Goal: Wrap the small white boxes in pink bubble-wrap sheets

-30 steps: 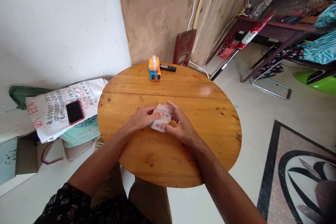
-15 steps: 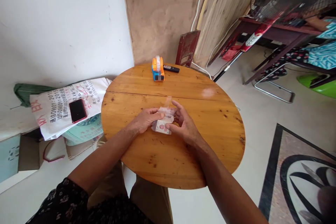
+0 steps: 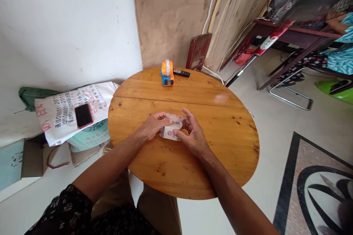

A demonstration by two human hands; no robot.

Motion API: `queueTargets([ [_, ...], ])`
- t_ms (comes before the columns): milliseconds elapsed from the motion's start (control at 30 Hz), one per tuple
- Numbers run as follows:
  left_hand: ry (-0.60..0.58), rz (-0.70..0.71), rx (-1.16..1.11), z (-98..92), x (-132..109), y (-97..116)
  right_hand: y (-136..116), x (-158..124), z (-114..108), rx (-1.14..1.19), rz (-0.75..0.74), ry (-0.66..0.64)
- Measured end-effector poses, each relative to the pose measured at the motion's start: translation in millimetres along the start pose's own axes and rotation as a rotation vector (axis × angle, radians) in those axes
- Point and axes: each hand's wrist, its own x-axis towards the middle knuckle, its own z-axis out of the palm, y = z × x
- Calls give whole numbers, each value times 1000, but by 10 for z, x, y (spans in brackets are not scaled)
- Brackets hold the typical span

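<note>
A small white box (image 3: 168,134) with a red print lies on the wooden table, wrapped in clear bubble wrap (image 3: 176,118). My left hand (image 3: 153,125) grips its left side, thumb lying across the wrap on top. On the right side, my right hand (image 3: 192,134) holds the same packet, its thumb on the box face and its index finger raised. The fingers under the wrap are partly hidden. Farther back on the table stands an orange and blue tape dispenser (image 3: 167,73) with a roll of clear tape, and a black remote-like object (image 3: 181,73) lies beside it.
The round wooden table (image 3: 231,154) fills the middle. A phone (image 3: 83,115) lies on a white printed sack (image 3: 60,121) at the left. A red chair (image 3: 198,51) stands behind the table. A standing fan (image 3: 273,40) and a seated person are at the right.
The strip of clear tape sticking up from the wrap's far edge now lies down on the packet. My right index finger has moved slightly. The whole view has shifted a little.
</note>
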Motion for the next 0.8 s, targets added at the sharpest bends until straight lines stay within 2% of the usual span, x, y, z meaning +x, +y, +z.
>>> queueTargets([
  [133,-18,6,-6,-21,-15,27,-14,-15,27,-8,-6,31],
  [300,-213,-33,-114,-52,-68,104,-41,-4,-3,78,63,68],
  [367,-251,-46,-123,-58,-80,114,-52,1,-18,111,102,73],
  [533,-227,-3,-65,-60,-71,74,-71,-24,-8,53,82,52],
  [800,-260,27,-79,-47,-67,82,-109,-71,-45,3,4,103],
])
